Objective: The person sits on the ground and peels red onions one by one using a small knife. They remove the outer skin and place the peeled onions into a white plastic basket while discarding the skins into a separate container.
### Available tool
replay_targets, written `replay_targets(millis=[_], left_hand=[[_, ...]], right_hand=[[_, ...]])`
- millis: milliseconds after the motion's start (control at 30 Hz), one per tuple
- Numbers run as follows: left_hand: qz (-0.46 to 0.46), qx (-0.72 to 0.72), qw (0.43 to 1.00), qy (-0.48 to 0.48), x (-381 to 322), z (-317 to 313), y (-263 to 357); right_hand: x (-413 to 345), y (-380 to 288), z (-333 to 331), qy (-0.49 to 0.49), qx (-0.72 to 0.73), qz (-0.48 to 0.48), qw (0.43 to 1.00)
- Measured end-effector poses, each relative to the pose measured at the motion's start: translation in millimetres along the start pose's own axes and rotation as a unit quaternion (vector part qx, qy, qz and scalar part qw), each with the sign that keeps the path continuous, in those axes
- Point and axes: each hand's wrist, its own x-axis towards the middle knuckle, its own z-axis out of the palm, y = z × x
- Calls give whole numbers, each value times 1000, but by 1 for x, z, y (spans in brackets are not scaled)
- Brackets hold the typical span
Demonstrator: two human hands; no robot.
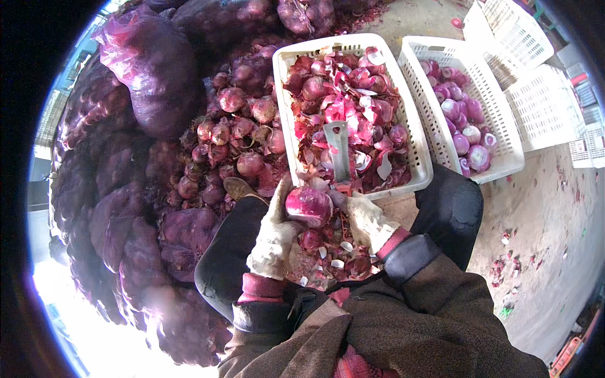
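Note:
A large red onion (309,207) rests in my gloved left hand (274,236), its skin partly stripped to a shiny purple layer. My gloved right hand (367,218) grips a knife by its red handle (345,226). The broad metal blade (337,149), with a hole near its tip, points away from me over the crate. The right fingertips are close to the onion; whether they touch it I cannot tell. Directly ahead stands a white plastic crate (282,90) heaped with unpeeled onions and loose red skins (341,109).
Peeled onions (456,101) lie in a second white crate (505,137) to the right, with more crates (541,106) beyond. Loose onions (231,99) and filled purple mesh sacks (151,71) crowd the left. Peel scraps (338,263) litter the floor between my legs.

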Motion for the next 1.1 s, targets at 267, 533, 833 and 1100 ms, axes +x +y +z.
replay_targets(millis=[267,533,833,1100], left_hand=[[-29,6,999,31,17,-12,-65],[-58,204,973,86,18,-8,-62],[-75,159,979,107,20,-14,-73],[-84,190,973,97,23,-18,-75]], right_hand=[[38,46,-22,113,-261,-64,956],[54,27,-7,160,-462,-68,870],[23,8,-17,117,-601,-162,774],[-27,14,-19,56,-686,-47,724]])
